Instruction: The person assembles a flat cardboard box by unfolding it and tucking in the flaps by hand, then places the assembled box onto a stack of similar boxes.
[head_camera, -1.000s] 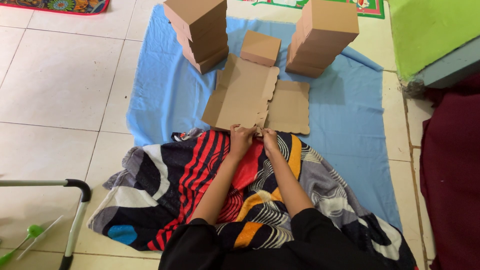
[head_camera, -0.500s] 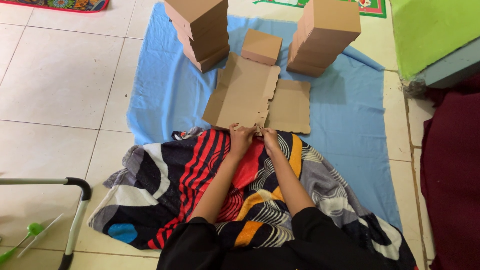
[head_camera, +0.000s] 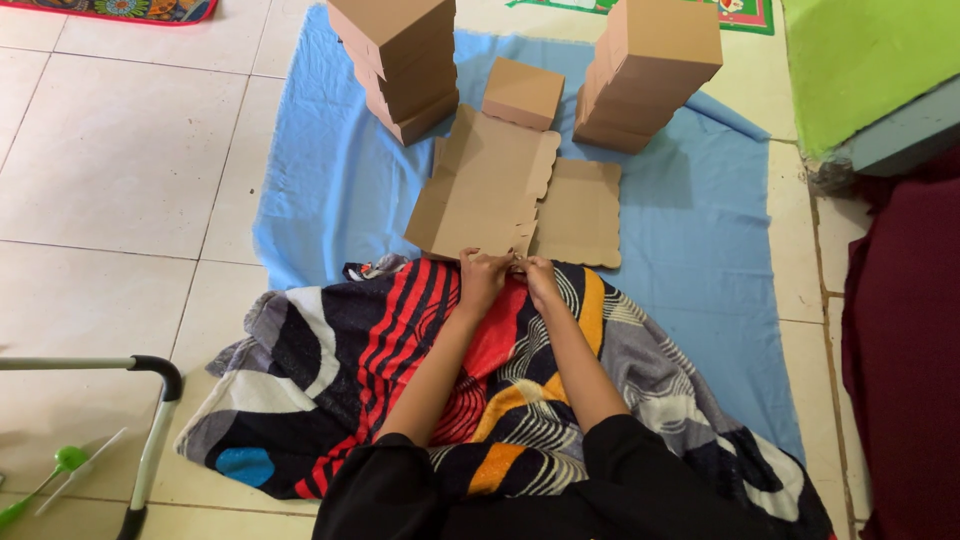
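From the head camera, a flat cardboard sheet (head_camera: 490, 185) with scalloped edges lies on a blue cloth (head_camera: 330, 170) spread over the tiled floor (head_camera: 120, 170). Its near edge meets both hands: the left hand (head_camera: 483, 275) and the right hand (head_camera: 538, 277) sit side by side at that edge, fingers (head_camera: 470, 256) curled together, seemingly pinching the cardboard, though the grip itself is too small to make out clearly. A second flat sheet (head_camera: 580, 212) lies just beside the first, to its right. Beyond them stand two stacks of folded boxes (head_camera: 395, 60) and one single box (head_camera: 522, 92) between the stacks. A striped blanket (head_camera: 330, 370) covers the person's lap. A green mattress (head_camera: 860, 60) lies at the upper right.
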